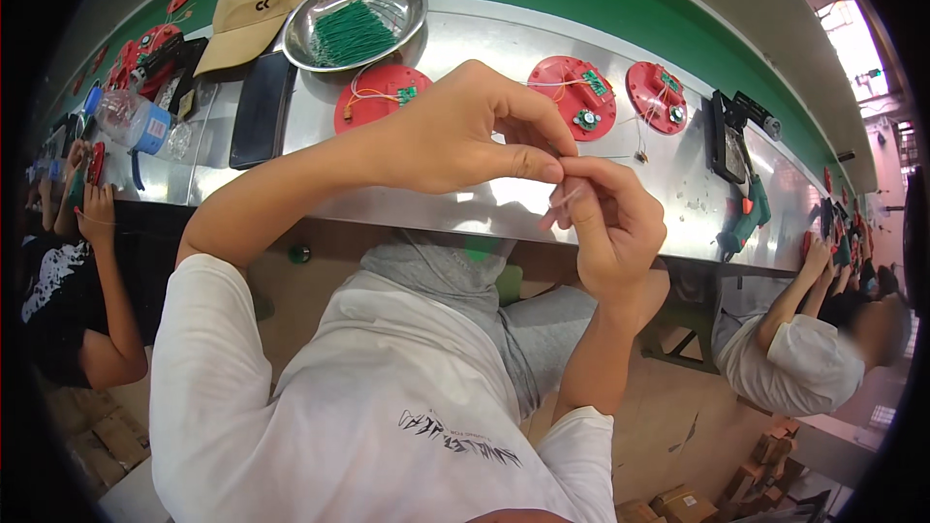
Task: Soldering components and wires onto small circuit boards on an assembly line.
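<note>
Bench top (484, 211): smooth, reflective sheet metal. Reference: round polished-metal bowl (405, 12), heaped with thin, straight green strands (351, 37). Tan cloth cap (254, 5), curved brim, just left of the bowl; flat dark rectangular slab (262, 108) on its near-left side.

Red, smooth round disc (351, 118) just nearer the wearer than the bowl, part-hidden by the wrist; two more red discs (554, 75) to the bowl's right, with green boards and fine wires.

Both hands raised, near-right of the bowl. Right hand (620, 223): fingers curled, thumb and forefinger pinching a small, thin, translucent pinkish strip (565, 199). Left hand (484, 136): thumb and fingers converge beside the right fingertips; cannot tell whether they grip anything.
</note>
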A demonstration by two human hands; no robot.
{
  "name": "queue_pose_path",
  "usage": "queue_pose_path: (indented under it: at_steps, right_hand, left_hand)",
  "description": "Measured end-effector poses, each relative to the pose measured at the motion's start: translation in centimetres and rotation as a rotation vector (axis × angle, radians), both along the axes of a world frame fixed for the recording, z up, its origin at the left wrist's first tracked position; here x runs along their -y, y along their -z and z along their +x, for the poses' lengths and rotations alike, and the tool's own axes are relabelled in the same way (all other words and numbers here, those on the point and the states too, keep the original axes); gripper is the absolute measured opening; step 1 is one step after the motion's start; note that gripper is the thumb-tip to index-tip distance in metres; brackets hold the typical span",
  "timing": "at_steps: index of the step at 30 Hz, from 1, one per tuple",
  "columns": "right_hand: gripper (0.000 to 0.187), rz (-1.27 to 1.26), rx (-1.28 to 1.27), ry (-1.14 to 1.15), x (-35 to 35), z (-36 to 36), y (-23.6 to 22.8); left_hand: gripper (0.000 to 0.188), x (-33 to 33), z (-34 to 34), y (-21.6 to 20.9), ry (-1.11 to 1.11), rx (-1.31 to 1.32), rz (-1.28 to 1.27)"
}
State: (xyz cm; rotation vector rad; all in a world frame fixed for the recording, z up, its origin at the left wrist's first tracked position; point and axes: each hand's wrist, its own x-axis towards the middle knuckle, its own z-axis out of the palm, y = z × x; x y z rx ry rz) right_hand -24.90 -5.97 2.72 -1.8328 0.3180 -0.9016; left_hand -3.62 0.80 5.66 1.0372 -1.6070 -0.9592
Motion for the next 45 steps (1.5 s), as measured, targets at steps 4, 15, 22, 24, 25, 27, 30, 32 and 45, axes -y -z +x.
queue_pose_path:
  at_steps: [4, 15, 22, 24, 25, 27, 30, 32, 45]
  right_hand:
    - [0.015, -0.025, 0.076, 0.142, -0.8, 0.9, 0.1]
    - [0.012, -0.075, 0.245, 0.526, 2.9, -2.3, 0.1]
    - [0.027, -0.328, -0.375, 0.819, 8.9, -6.7, 2.3]
    - [0.038, -0.551, -0.6, 0.8, 8.7, -6.9, 2.9]
    - [0.05, -0.549, -0.743, 0.805, 7.9, -6.6, 2.7]
    - [0.053, -0.619, -0.754, 0.84, 7.9, -7.5, 3.0]
    - [0.055, -0.664, -0.782, 0.877, 6.9, -7.3, 1.9]
    - [0.055, -0.537, -0.883, 0.943, 6.8, -7.4, 1.2]
    - [0.011, -0.03, -0.271, 0.729, 6.2, -7.6, 3.3]
  left_hand:
    - [0.018, -1.0, -0.6, 0.6, -0.081, -0.075, 0.018]
    - [0.014, -3.9, 6.9, 0.0, -0.728, 0.187, -0.154]
    - [0.024, -3.7, 17.6, 6.1, -1.013, 1.094, -0.157]
    - [0.026, -4.7, 16.4, 5.2, -1.056, 1.283, -0.214]
    - [0.027, -4.9, 15.1, 4.7, -1.118, 1.33, -0.222]
    - [0.03, -5.1, 12.0, 3.7, -1.177, 1.371, -0.231]
    - [0.038, -6.4, 6.4, 2.3, -0.893, 1.101, -0.375]
    - [0.037, -6.4, 2.9, 2.6, -0.798, 1.149, -0.374]
    - [0.054, -4.2, -6.4, 7.8, -0.549, 1.032, -0.109]
